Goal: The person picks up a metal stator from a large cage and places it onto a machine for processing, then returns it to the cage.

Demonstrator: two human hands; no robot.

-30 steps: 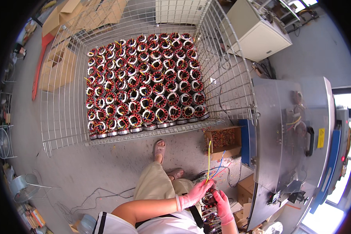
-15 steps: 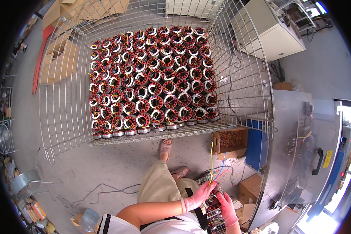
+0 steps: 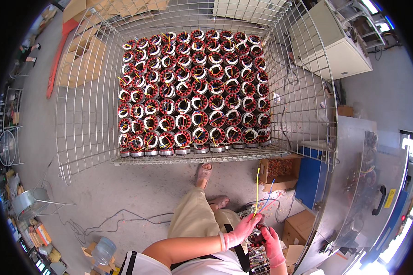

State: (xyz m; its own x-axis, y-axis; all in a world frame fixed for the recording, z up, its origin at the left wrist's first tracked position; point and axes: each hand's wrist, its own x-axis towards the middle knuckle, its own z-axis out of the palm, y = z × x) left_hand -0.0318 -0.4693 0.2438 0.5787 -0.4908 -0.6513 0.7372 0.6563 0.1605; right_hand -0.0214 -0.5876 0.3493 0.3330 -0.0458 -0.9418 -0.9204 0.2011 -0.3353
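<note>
Both my hands wear pink gloves and are at the lower right, close to my lap. My left hand [image 3: 244, 228] is closed around the lead wires of a motor stator, and a yellow wire [image 3: 257, 190], a blue wire [image 3: 268, 195] and a red wire stick up past its fingers. Just right of it, my right hand [image 3: 272, 246] grips the stator's side with bent fingers. The stator [image 3: 256, 239] has dark red windings and is partly hidden by the gloves. Beneath it is a wire rack or basket [image 3: 260, 262] with more parts, mostly covered by my hands and arms.
A large wire mesh cage [image 3: 202, 160] ahead holds rows of stators [image 3: 199, 101]. Right of my legs are a carton of small reddish bits [image 3: 280, 169], a blue panel [image 3: 311, 183] and a metal machine [image 3: 353, 183]. Cables [image 3: 119, 217] and a water jug [image 3: 103, 251] are on the left floor.
The whole view has shifted, so the cage and floor things appear farther right. My hands stay together at the stator, with only a slight change in the wires' lean.
</note>
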